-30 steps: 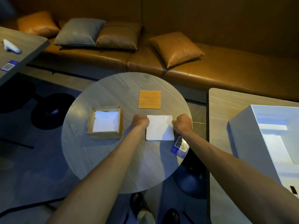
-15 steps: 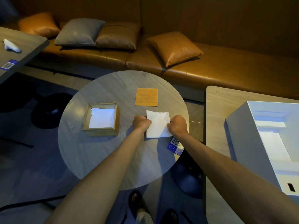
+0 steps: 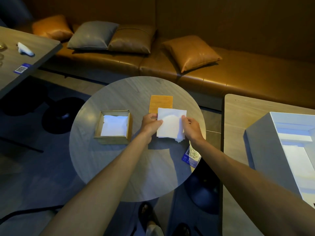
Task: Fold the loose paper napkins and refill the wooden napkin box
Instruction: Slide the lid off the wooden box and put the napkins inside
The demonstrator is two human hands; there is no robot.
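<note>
A folded white paper napkin is lifted just above the round table, its far edge overlapping the wooden lid. My left hand pinches the napkin's left edge. My right hand grips its right edge, where the layers hang ragged at the lower corner. The open wooden napkin box stands to the left of my hands, with white napkins lying inside it.
A blue QR card lies at the table's right rim. A large white open box sits on the table to the right. A leather sofa with several cushions runs behind. Another table stands at left.
The napkin lay flat on the table with both fists pressing its sides. Both hands have now picked it up and hold it raised, slightly further from me.
</note>
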